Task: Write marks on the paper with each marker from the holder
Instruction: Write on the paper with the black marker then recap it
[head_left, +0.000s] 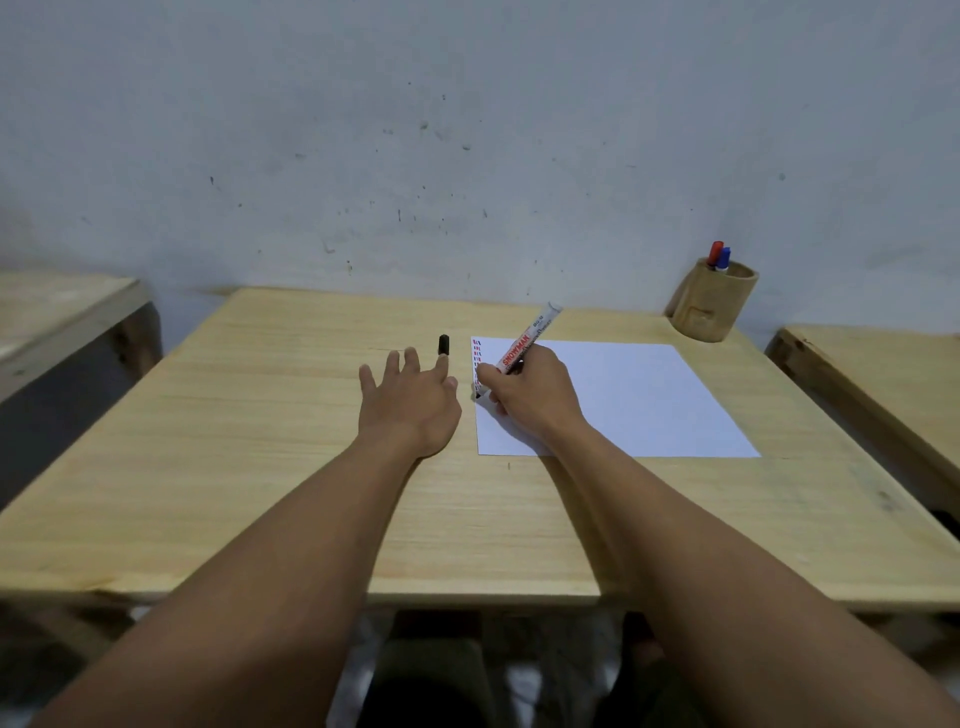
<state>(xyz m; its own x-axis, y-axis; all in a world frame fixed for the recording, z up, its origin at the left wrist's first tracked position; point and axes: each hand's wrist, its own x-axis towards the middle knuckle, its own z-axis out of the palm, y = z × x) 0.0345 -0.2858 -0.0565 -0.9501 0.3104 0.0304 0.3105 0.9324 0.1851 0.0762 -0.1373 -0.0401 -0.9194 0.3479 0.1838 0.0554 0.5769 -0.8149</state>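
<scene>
step: right hand (524, 397) is gripping the black marker (527, 340), marking the paper (623, 400) at its left edge | left hand (410, 400) is reaching, fingers spread, for the cap (444, 345) on the counter (260, 441) | next, likely: recapping, returning it to the holder (712, 301) at the far right corner

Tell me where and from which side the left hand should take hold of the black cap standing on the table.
Grip the black cap across its straight sides near the middle, coming from the near side and slightly above. It stands upright on the table, apart from the paper, just beyond the left hand fingertips. A thumb-and-forefinger pinch looks best; pushing its top would probably topple it.
</scene>
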